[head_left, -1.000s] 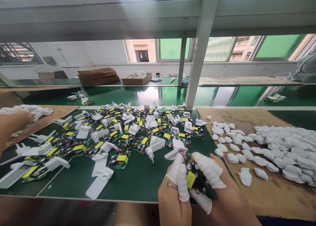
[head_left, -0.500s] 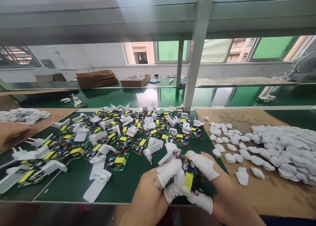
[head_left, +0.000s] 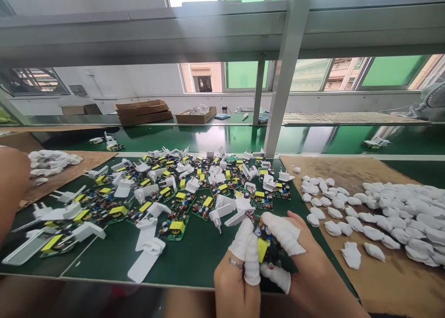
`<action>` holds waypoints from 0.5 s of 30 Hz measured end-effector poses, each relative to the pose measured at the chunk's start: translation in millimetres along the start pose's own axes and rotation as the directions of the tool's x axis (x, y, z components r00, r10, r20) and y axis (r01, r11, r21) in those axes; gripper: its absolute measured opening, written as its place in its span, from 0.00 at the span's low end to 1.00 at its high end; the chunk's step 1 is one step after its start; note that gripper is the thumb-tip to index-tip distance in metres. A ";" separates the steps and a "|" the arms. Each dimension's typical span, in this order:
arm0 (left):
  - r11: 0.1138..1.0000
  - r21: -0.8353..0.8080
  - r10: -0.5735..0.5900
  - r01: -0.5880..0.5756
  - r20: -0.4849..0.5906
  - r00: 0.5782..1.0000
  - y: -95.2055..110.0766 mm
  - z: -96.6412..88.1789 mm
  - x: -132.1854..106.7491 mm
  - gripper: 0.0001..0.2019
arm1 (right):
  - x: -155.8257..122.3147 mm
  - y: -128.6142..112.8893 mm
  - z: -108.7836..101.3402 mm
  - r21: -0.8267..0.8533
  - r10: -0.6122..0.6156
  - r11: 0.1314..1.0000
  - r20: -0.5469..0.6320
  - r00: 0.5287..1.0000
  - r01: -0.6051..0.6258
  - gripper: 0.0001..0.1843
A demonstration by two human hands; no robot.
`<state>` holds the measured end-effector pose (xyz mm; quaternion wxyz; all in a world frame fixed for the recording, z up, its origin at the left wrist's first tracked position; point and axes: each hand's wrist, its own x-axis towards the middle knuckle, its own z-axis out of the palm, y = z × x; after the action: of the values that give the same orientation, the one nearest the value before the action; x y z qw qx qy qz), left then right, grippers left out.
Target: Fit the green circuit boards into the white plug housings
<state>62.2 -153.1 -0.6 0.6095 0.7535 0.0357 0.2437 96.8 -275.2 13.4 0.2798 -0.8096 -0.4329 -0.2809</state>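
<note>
Both my hands wear white finger cots and grip one small circuit board [head_left: 263, 249] with a yellow transformer and a white plug piece [head_left: 239, 211] attached by wires. My left hand [head_left: 239, 274] pinches the board's left side with thumb and forefinger. My right hand [head_left: 302, 262] holds its right side from above and below. They hover over the near edge of the green bench [head_left: 194, 253]. Several more boards with white plug parts [head_left: 181, 193] lie spread over the bench ahead and to the left.
A cardboard sheet [head_left: 382, 281] on the right carries a heap of several white shells [head_left: 392, 206]. Another person's arm [head_left: 10, 188] shows at the far left beside a second pile of white parts [head_left: 52, 160]. A metal post [head_left: 281, 95] rises behind the boards. Cardboard boxes [head_left: 144, 110] sit beyond.
My left hand has turned upright and shifted right on the board, from a reach in from the lower left. The view has tilted slightly; the other person's arm moved a little at the left edge.
</note>
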 end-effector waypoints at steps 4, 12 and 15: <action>0.996 -0.057 -0.074 0.072 -0.031 0.997 0.9 -0.8 5.3 0.14 | 3.1 5.2 -3.6 -0.056 0.013 0.998 0.021 1.000 -0.011 0.19; 0.994 -0.099 -0.055 0.050 -0.049 0.997 -5.9 -8.0 8.6 0.19 | 11.4 -2.0 -2.3 0.192 0.176 0.965 0.025 0.984 -0.178 0.22; 0.981 -0.184 -0.068 0.064 -0.016 0.998 -6.7 -6.9 13.8 0.22 | 14.9 -1.4 1.6 0.214 0.180 0.959 0.037 0.983 -0.183 0.23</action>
<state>73.0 -140.3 -1.5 0.6838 0.6897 0.0448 0.2338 103.0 -265.3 23.0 0.3874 -0.8128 -0.3873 -0.1984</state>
